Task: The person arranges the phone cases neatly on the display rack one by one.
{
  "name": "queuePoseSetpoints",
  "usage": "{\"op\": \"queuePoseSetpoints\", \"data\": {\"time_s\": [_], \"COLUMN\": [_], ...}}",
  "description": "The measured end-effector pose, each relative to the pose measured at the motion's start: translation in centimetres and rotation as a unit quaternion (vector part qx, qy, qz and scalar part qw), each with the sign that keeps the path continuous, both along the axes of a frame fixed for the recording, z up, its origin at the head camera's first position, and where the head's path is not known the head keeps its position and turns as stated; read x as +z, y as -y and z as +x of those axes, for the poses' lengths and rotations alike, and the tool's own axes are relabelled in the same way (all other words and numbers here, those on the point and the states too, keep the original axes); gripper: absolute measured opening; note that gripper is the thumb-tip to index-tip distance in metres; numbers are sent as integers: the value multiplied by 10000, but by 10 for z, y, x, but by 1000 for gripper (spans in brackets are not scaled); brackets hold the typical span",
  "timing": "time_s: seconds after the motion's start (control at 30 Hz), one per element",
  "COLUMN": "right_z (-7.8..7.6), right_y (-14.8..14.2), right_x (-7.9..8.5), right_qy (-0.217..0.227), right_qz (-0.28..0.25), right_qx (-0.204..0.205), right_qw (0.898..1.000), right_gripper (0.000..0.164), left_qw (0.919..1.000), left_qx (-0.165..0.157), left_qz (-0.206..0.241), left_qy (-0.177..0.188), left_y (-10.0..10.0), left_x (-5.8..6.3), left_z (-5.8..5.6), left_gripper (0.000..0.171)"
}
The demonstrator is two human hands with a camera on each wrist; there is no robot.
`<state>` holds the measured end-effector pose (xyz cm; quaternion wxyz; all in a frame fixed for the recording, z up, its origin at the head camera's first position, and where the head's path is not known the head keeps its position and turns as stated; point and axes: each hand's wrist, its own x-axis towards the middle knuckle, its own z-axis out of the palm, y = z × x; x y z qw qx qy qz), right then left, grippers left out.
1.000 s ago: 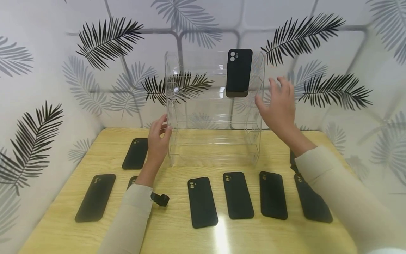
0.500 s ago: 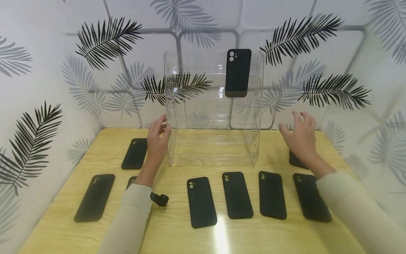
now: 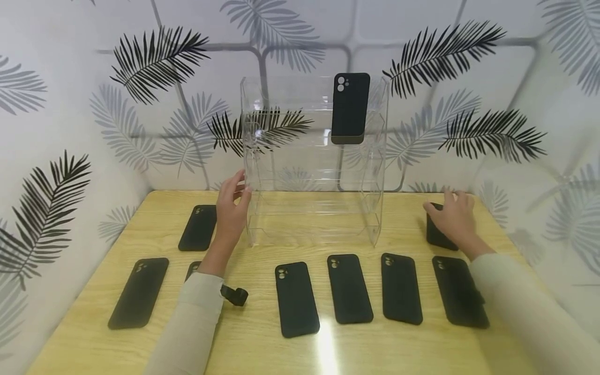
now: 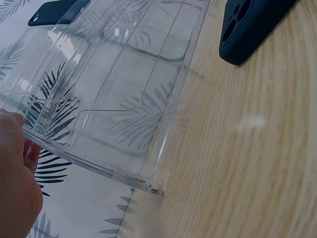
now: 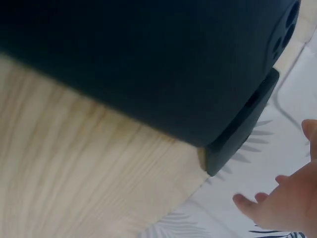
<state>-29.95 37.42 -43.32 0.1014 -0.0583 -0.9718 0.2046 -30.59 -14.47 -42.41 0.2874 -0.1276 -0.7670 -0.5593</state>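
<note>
In the head view, a clear tiered rack [image 3: 311, 172] stands at the middle of the frame on a pale wooden table [image 3: 253, 344], with a leaf-patterned wall covering [image 3: 300, 26] behind it. A black phone case [image 3: 350, 104] sits upright on the rack's top tier, right of its middle, camera holes at its upper left. The left hand [image 3: 232, 205], left of centre, grips the rack's side edge with bent fingers and thumb. The right hand [image 3: 452, 216], at the right of the frame, reaches over the far-right case [image 3: 438, 234], partly covering it; its thumb stands apart from its fingers, and it pinches nothing. Four cases lie in a row across the lower middle and lower right, among them the centre case [image 3: 297, 299]. Two more lie at the left, including the lower-left case [image 3: 139, 293], and another is partly hidden by the left wrist. A sleeve [image 3: 189, 323] covers the left forearm. In the left wrist view, the left hand fills the lower-left edge, fingertips showing behind the clear side panel; one case shows at the upper left, another at the upper right on the wood. In the right wrist view, a blurred case fills the top, a second lies just beyond it, and the right hand, fingers apart, appears at the lower right; contact with a case cannot be told.
</note>
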Motion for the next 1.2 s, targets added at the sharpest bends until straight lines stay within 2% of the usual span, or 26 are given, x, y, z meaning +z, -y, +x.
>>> {"op": "queuePoseSetpoints", "data": {"time_s": [0.37, 0.63, 0.97, 1.2], "right_z": [-10, -14, -16, -23], "right_y": [-15, -22, -22, -24], "right_x": [-14, -20, -20, -24], "right_qy": [1125, 1485, 1385, 700], "right_qz": [243, 331, 528, 760], "right_qx": [449, 537, 526, 534], "right_qw": [9923, 9869, 9876, 9932], "right_gripper": [91, 94, 83, 68], "left_qw": [10000, 10000, 9999, 9999], "left_qx": [-26, -26, -40, 4], "left_qz": [8, 3, 49, -39], "left_qy": [13, -95, -139, -105], "left_y": [-1, -3, -1, 0], "left_x": [2, 0, -3, -2], "left_z": [0, -2, -3, -2], "left_gripper": [45, 44, 44, 44]}}
